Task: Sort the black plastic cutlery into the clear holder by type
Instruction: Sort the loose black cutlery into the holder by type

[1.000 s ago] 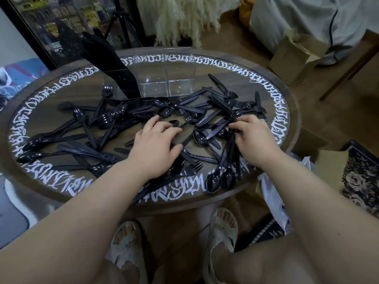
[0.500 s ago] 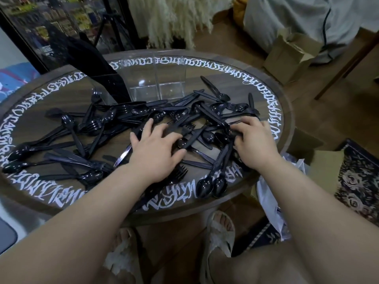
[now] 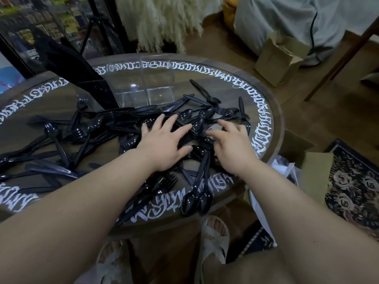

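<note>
Holder (image 3: pixel 143 83) compartments hold knives (image 3: pixel 90 78) at left only.

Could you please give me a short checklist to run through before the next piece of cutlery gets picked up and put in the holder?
1. Left hand free: ok, it lies spread flat on the cutlery pile, gripping nothing.
2. Right hand free: ok, fingers extended over the pile, nothing pinched.
3. One piece singled out: not ok, spoons, forks and knives overlap in a tangle under both hands.
4. Holder upright and reachable: ok, it stands behind the pile on the table.
5. Compartments free: ok for the two clear ones on the right; the left one is hidden by a dark shape, cannot tell.
6. Spoons at the near table edge secure: cannot tell, their bowls reach the rim.
</note>
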Available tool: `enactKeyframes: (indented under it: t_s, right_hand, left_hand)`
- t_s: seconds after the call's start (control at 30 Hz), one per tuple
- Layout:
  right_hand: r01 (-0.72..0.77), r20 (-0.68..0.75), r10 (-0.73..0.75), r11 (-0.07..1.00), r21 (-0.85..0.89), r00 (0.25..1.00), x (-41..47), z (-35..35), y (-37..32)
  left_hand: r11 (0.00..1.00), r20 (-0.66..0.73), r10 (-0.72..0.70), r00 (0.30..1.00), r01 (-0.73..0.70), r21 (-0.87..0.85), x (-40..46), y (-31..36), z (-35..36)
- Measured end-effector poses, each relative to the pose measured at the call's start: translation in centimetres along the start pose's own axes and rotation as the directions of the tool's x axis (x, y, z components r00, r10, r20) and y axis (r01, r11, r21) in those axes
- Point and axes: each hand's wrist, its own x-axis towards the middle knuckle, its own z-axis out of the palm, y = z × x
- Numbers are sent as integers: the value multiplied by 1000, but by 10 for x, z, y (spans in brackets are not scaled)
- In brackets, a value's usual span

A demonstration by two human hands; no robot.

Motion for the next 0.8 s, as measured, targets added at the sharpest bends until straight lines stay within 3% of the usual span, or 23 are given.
enactKeyframes:
  t_s: [0.2, 0.37, 0.53, 0.67, 0.8]
  right_hand:
    - [-122, -39, 122, 993, 3, 992, 13, -9, -2]
    - [-30, 104, 43, 992, -123, 994, 17, -6, -11]
    - [-80, -90, 72, 993, -88, 993, 40, -15, -2]
    - [-145, -7, 146, 972, -185, 989, 59, -13, 3]
    - [-61, -25, 57, 976, -209, 998, 60, -2, -1]
  left_hand:
    - [1000, -76, -6, 997, 5, -20, -19, -23, 2]
    - [997, -142, -77, 987, 75, -22, -24, -32, 4]
    - [995, -122, -98, 988, 98, -11, -25, -35, 5]
    - [995, -98, -97, 990, 94, -30, -28, -36, 5]
    - [993, -140, -92, 986, 80, -86, -31, -37, 4]
